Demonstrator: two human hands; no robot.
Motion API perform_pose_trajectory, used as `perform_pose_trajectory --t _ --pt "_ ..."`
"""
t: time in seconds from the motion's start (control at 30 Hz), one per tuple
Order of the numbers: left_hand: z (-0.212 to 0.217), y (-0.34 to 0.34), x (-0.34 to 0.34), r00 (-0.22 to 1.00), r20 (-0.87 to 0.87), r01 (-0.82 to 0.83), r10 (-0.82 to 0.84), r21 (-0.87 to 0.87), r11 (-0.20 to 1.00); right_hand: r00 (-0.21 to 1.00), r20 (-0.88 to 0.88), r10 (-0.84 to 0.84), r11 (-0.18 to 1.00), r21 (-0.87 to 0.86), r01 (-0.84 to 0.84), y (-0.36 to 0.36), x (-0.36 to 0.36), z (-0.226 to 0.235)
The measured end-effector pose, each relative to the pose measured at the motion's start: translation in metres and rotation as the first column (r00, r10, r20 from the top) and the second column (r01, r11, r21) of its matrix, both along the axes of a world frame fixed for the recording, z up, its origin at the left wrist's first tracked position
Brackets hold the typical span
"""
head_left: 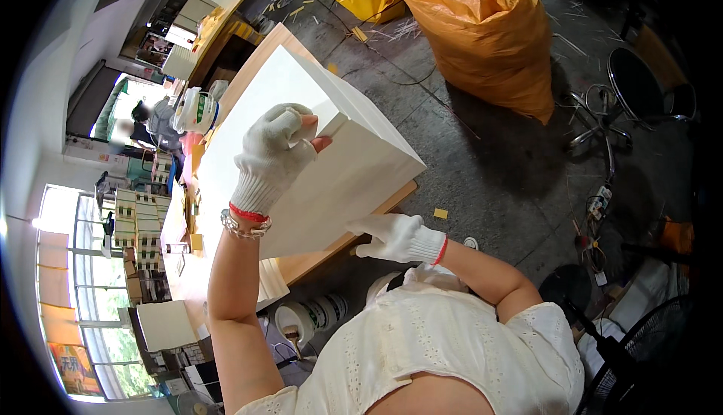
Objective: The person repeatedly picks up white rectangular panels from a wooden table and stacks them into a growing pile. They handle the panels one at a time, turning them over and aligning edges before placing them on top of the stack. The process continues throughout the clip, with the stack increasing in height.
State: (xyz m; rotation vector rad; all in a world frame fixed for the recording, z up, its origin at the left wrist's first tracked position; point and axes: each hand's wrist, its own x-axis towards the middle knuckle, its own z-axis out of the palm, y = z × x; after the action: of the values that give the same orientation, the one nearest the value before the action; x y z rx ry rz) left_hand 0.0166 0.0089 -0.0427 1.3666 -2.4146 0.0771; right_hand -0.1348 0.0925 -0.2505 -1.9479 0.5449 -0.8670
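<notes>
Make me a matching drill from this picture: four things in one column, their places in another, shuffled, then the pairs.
1 left hand
2 right hand
3 orange sack
4 glue bottle

A on the floor, upper right
B under the white box's near edge
C on the box's top, fingers at a folded flap
D on the bench, left of the box

Pairs: 1-C, 2-B, 3-A, 4-D

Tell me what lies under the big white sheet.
Under the white sheet a wooden table edge shows, with the right hand at its lower edge; the left hand presses on top. The rest is covered.

A wooden workbench point(316, 260) carries a large white paper bag point(354, 166) and a glue bottle point(196, 110).
</notes>
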Motion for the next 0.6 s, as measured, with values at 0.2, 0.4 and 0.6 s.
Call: perform_pose_trajectory --t 0.2,0.4,0.6 --pt "0.000 0.001 0.002 0.999 -0.044 0.008 -0.008 -0.008 1.000 0.996 -0.078 0.034 0.998 0.046 -0.030 -0.001 0.001 0.000" --pt "0.000 0.001 0.001 1.000 -0.029 0.003 -0.003 0.001 1.000 0.990 -0.140 0.015 1.000 -0.024 -0.018 0.001 -0.002 -0.004" --pt "0.001 0.002 0.001 0.999 -0.037 -0.018 0.017 -0.005 1.000 0.998 -0.046 -0.045 0.997 -0.062 0.042 0.005 -0.002 -0.006"
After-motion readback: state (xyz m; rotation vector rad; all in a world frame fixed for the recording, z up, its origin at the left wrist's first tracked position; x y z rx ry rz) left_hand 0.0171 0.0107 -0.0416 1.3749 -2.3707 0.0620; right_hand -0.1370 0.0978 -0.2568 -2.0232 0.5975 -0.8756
